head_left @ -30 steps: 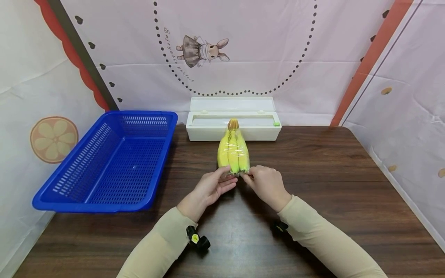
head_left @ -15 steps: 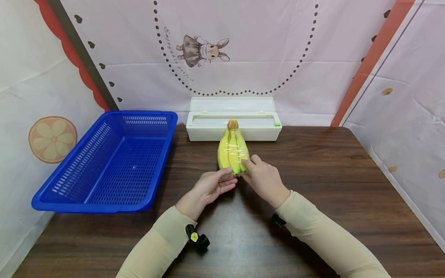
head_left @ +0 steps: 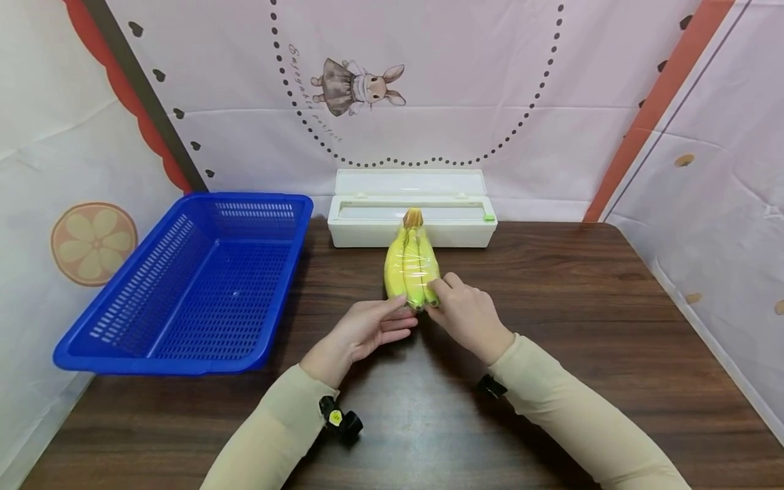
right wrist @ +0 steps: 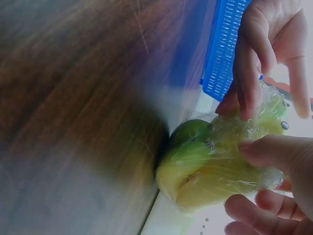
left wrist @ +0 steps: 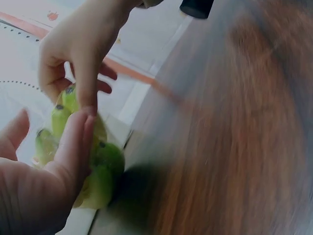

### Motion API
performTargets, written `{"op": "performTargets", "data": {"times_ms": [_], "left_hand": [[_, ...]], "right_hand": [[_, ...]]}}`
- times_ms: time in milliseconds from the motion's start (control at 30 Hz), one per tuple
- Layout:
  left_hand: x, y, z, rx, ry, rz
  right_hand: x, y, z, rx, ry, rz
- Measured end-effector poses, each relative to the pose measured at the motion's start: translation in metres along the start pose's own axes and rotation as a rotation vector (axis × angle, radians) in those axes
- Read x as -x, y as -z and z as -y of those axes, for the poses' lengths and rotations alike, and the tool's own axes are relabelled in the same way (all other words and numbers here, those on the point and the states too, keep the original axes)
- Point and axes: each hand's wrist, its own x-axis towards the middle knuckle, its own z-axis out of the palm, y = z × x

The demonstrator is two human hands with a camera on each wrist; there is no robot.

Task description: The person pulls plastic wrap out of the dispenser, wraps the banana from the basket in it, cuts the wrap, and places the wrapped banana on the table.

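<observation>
A bunch of yellow bananas with greenish tips is covered in clear plastic wrap, its stem end pointing away toward the white box. My right hand grips the right side near the tips, fingers over the top; in the right wrist view its thumb presses the wrapped underside. At the near left tips is my left hand, its thumb by the fruit and its fingers extended below. The right wrist view shows the left fingers touching crumpled wrap under the bunch.
Behind the bananas stands a long white cling film box with its lid raised and a green slider at its right. A blue plastic basket is at the left on the brown wooden table. Printed cloth hangs behind.
My right hand has shifted from pinching at the banana tips to gripping the right banana, fingers over its top. My left hand stays at the tips, its wrist slightly further left.
</observation>
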Motion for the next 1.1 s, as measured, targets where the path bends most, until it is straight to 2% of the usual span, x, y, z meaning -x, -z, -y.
{"op": "performTargets", "data": {"times_ms": [100, 233, 500, 633, 1100], "left_hand": [[0.003, 0.005, -0.003, -0.085, 0.026, 0.009], [0.006, 0.009, -0.006, -0.175, 0.047, -0.012], [0.008, 0.009, -0.006, -0.3, 0.001, -0.055], [0.006, 0.004, -0.002, -0.289, -0.009, -0.066], [-0.003, -0.011, 0.01, -0.135, -0.042, -0.142]], "right_hand": [[0.001, 0.0, -0.001, 0.0, -0.007, 0.008], [0.002, 0.0, -0.002, -0.006, -0.013, 0.015], [0.002, 0.001, -0.001, -0.019, -0.029, 0.031], [0.001, 0.002, 0.0, -0.032, -0.031, 0.037], [0.0, 0.002, 0.001, -0.013, -0.051, 0.039]]}}
